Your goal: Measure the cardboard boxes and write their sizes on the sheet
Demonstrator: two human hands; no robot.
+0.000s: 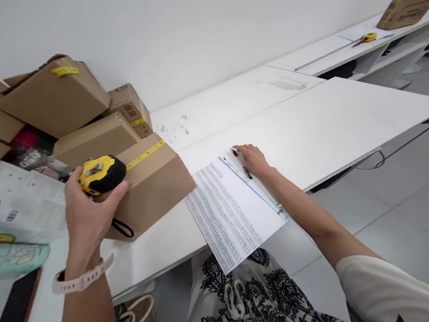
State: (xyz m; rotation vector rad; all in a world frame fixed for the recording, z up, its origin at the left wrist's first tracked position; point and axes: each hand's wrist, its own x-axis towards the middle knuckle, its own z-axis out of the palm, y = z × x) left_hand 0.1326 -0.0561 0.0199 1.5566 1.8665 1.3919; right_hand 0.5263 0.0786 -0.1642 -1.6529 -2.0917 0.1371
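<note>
In my left hand is a yellow and black tape measure, with fingers and thumb closed around it and a black wrist loop hanging below. Its yellow blade runs along the top of a closed cardboard box. My right hand rests palm down on the white table, fingers loosely stretched out. Its fingertips are at the upper end of a black pen, and I cannot tell whether they touch it. The pen lies along the edge of a printed sheet that overhangs the table's front edge.
More cardboard boxes are piled at the left against the wall. Avocado-print packaging and a dark flat object lie at the left. Along the table, far right, are another tape measure and a box.
</note>
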